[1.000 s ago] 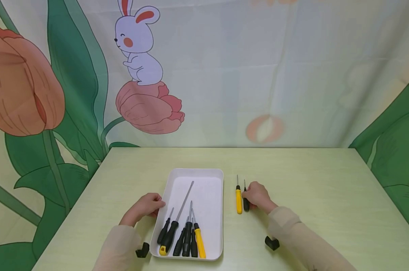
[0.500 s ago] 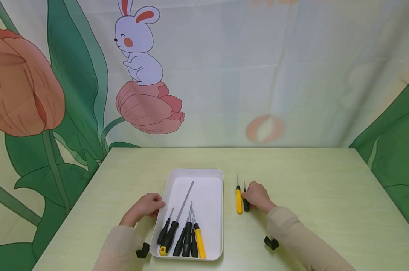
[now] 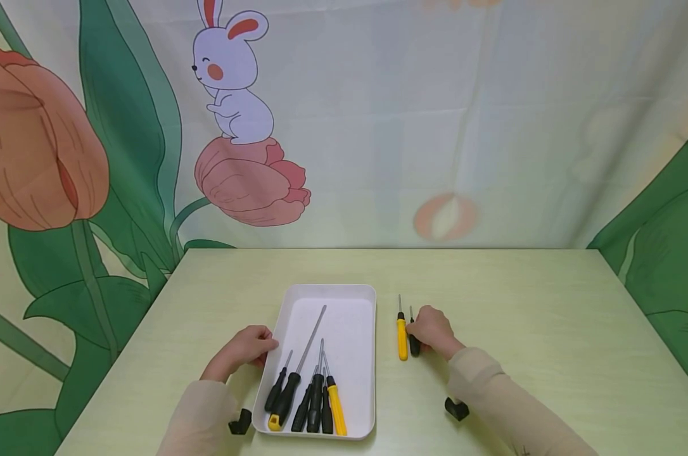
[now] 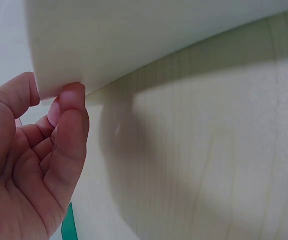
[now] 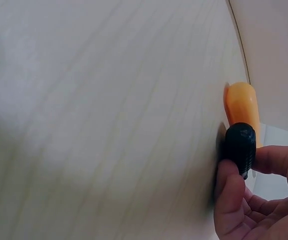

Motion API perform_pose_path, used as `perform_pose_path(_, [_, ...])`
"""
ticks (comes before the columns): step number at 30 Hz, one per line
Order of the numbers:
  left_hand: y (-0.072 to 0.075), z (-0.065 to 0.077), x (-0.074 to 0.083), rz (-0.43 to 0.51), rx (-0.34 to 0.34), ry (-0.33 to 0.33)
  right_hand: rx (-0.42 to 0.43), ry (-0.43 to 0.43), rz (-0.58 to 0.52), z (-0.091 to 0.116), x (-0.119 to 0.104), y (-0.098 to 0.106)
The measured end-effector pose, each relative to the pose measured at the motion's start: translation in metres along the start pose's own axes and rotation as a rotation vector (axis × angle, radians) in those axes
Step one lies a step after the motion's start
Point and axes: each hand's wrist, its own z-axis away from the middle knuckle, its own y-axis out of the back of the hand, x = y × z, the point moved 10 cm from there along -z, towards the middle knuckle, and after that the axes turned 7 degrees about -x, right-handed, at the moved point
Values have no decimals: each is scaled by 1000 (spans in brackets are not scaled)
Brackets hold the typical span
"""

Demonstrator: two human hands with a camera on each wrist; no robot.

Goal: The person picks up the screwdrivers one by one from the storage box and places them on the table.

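Observation:
My left hand (image 3: 246, 346) pinches the left rim of the white tray (image 3: 355, 361); the left wrist view shows thumb and finger on either side of the tray's edge (image 4: 64, 80). Inside the tray lie several screwdrivers, among them a long black one with a yellow end (image 3: 287, 399) and a yellow-handled one (image 3: 336, 408). Right of the tray, my right hand (image 3: 433, 330) pinches the handle of a small black screwdriver (image 5: 241, 145) between thumb and fingers, low at the table. Just left of it lies a yellow screwdriver (image 3: 401, 339) with its shaft pointing away.
Pale wooden table (image 3: 538, 316) lies under everything. A printed curtain (image 3: 367, 126) with a rabbit and tulips hangs behind its far edge. Black wrist pieces (image 3: 457, 409) show below both forearms, the left one close to the tray's near corner.

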Motion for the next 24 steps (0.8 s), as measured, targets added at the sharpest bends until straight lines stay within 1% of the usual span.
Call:
perform_pose_path(2, [0, 0, 0, -2, 1, 5, 1, 1, -4, 0, 0, 0])
perform_pose_path(8, [0, 0, 0, -6, 1, 5, 14, 40, -10, 1, -1, 3])
perform_pose_path(13, [0, 0, 0, -4, -1, 3, 8, 58, -27, 2, 1, 5])
perform_pose_path(21, [0, 0, 1, 3, -2, 0, 11, 53, -39, 5, -1, 16])
perform_pose_path(24, [0, 0, 1, 10, -2, -4, 24, 65, -30, 5, -3, 22])
